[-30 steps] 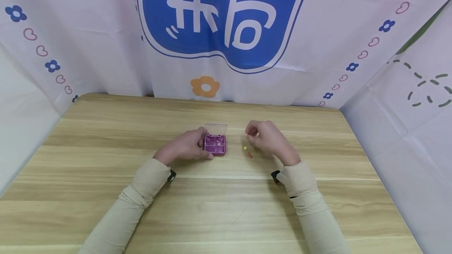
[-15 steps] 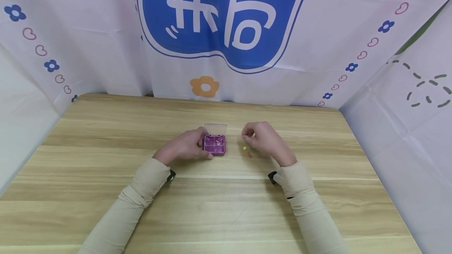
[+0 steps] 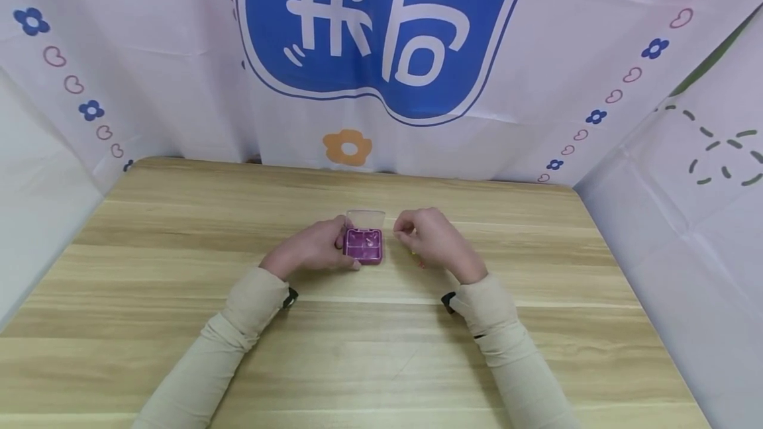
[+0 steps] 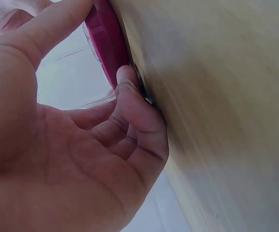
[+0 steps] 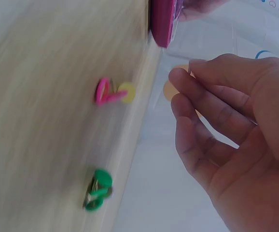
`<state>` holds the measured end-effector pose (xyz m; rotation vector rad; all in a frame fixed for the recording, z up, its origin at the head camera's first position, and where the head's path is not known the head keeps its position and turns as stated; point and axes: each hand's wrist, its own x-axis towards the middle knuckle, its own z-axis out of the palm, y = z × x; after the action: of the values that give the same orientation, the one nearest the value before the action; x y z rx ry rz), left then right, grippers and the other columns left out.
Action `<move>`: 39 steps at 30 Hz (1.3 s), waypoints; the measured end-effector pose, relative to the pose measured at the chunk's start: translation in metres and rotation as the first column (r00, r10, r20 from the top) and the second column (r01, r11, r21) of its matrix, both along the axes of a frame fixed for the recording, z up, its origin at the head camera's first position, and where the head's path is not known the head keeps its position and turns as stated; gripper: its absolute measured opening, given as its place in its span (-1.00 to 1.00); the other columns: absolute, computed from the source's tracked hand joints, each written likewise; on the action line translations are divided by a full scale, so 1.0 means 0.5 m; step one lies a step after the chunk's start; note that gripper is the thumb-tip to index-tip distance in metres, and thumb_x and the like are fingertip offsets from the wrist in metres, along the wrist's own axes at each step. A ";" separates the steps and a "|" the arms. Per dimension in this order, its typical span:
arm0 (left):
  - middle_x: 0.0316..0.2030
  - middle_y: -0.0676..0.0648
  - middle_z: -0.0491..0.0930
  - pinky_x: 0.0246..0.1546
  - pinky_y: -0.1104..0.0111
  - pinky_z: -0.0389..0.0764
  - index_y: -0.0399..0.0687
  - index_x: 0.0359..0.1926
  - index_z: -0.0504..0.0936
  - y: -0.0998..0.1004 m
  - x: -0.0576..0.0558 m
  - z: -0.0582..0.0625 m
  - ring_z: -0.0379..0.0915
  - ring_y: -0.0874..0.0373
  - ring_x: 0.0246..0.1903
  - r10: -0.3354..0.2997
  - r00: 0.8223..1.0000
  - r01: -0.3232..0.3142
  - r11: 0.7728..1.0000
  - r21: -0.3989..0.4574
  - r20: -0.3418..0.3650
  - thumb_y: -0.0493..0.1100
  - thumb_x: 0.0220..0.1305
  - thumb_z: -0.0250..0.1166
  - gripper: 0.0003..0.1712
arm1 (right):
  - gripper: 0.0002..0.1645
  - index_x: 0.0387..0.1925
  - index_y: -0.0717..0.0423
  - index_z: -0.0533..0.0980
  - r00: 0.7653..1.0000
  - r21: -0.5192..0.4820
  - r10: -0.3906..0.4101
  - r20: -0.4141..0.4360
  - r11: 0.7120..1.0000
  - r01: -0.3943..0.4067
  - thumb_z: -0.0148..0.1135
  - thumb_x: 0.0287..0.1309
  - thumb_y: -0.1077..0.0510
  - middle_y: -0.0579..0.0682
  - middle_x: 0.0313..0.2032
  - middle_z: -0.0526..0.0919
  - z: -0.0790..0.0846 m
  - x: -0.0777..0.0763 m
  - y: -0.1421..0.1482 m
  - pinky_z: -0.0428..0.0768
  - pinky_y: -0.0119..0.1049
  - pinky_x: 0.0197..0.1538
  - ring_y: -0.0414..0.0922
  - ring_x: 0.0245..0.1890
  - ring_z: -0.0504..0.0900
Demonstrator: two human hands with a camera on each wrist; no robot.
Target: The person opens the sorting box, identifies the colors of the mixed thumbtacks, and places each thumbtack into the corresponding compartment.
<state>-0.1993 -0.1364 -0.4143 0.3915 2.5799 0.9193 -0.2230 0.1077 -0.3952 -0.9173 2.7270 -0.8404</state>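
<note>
My left hand grips the purple compartment case and should steady it for my right hand, fingertips together on what I cannot tell.

Glossy plastic box, clear plastic lid; wood-grain tabletop; cloth backdrop.

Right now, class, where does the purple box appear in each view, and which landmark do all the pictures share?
Head: slightly left of centre, below mid-height: purple box.
Left wrist: at the top edge, left of centre: purple box.
Right wrist: at the top edge, right of centre: purple box.
Shared landmark: the left grip, holding the box.
</note>
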 end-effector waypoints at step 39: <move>-0.34 -0.08 0.52 -0.33 0.24 0.52 -0.15 0.08 0.32 0.001 0.001 0.002 0.45 0.09 -0.40 -0.015 1.000 0.015 1.000 0.019 -0.008 0.05 -0.14 0.52 -0.18 | -0.92 -0.37 0.06 0.64 0.992 -0.025 -0.006 -0.127 1.000 0.003 0.32 0.06 0.28 -0.11 -0.38 0.67 -0.036 0.002 -0.068 0.57 -0.33 -0.25 -0.26 -0.40 0.54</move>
<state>-0.1988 -0.1359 -0.4133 0.4196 2.5734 0.9392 -0.2218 0.0738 -0.4133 -1.0030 2.8325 -0.8466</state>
